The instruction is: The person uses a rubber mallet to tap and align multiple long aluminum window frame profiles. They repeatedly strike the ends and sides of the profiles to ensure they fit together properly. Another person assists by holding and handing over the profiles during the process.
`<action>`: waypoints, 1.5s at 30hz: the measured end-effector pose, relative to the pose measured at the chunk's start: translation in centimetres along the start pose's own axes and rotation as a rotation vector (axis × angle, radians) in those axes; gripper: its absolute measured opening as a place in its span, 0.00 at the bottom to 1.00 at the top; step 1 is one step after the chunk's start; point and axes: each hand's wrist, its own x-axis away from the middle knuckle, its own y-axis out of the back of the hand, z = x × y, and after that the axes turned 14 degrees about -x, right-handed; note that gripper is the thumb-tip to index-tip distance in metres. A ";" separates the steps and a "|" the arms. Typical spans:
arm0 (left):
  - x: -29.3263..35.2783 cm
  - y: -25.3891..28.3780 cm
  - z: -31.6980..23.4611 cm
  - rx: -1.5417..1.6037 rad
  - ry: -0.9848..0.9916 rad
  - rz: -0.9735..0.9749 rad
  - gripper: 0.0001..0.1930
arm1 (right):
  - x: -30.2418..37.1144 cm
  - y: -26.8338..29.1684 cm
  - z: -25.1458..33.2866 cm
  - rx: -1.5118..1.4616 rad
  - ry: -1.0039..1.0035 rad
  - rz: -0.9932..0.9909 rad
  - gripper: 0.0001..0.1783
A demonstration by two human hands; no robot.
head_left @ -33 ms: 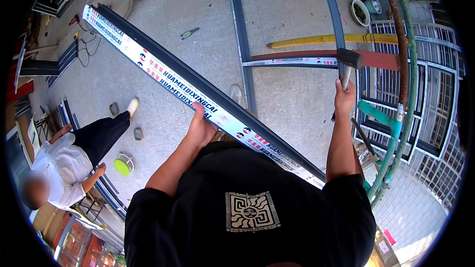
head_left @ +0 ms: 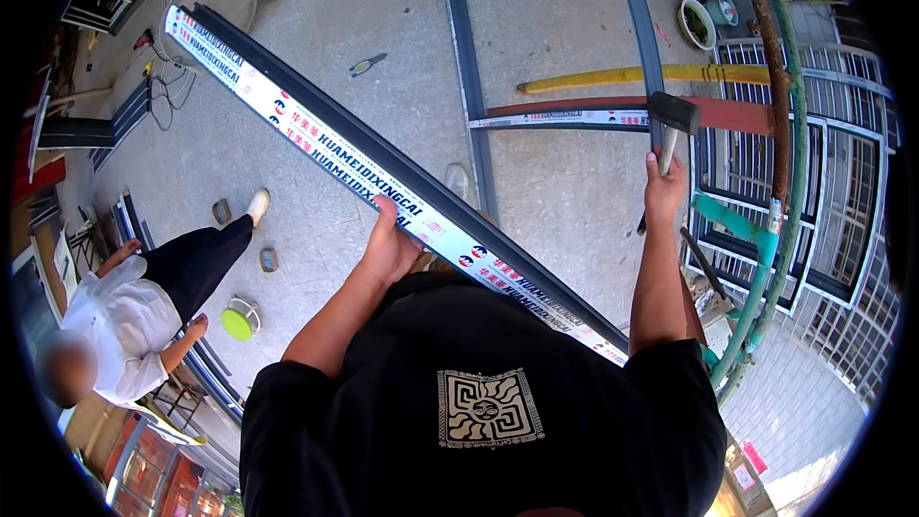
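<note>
- While the head view looks steeply down over a black T-shirt (head_left: pixel 479 421), the left hand (head_left: pixel 391 247) grips a long dark metal profile (head_left: pixel 383 168) from below, fingers curled around its edge and closed on it.
- That profile carries a white printed strip along one face and runs slantwise from the upper left, near a tangle of cables (head_left: pixel 158 86), down to the person's right side.
- On the other side, the right hand (head_left: pixel 663 193) is raised and wrapped tight around the handle of a hammer (head_left: pixel 672 124), whose dark head points up, well apart from the long profile.
- Beyond the hammer, a shorter grey bar (head_left: pixel 471 96) lies flat on the concrete floor (head_left: pixel 555 201), meeting a reddish bar (head_left: pixel 593 115) with a yellow pipe (head_left: pixel 613 77) just beside it.
- At the right edge stand white window grilles (head_left: pixel 823 191), with a green pipe frame (head_left: pixel 766 258) in front of them.
- Lower left, another person in a white shirt (head_left: pixel 124 325) and black trousers sits near a round yellow-green object (head_left: pixel 237 322).
</note>
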 end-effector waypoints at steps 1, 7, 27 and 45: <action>0.0 0.1 -0.1 -0.021 0.002 0.013 0.50 | 0.9 -0.5 1.3 -0.115 -0.080 0.002 0.18; -1.2 1.0 -0.5 -0.092 0.071 0.053 0.55 | 3.9 -2.3 7.8 -0.276 -0.206 -0.002 0.16; -1.6 0.2 -2.5 0.080 0.031 0.394 0.63 | 10.7 -4.4 13.1 -0.146 -0.135 -0.021 0.12; -2.9 0.0 -2.7 -0.079 -0.114 0.512 0.61 | 12.6 -4.4 12.2 -0.329 -0.277 0.070 0.10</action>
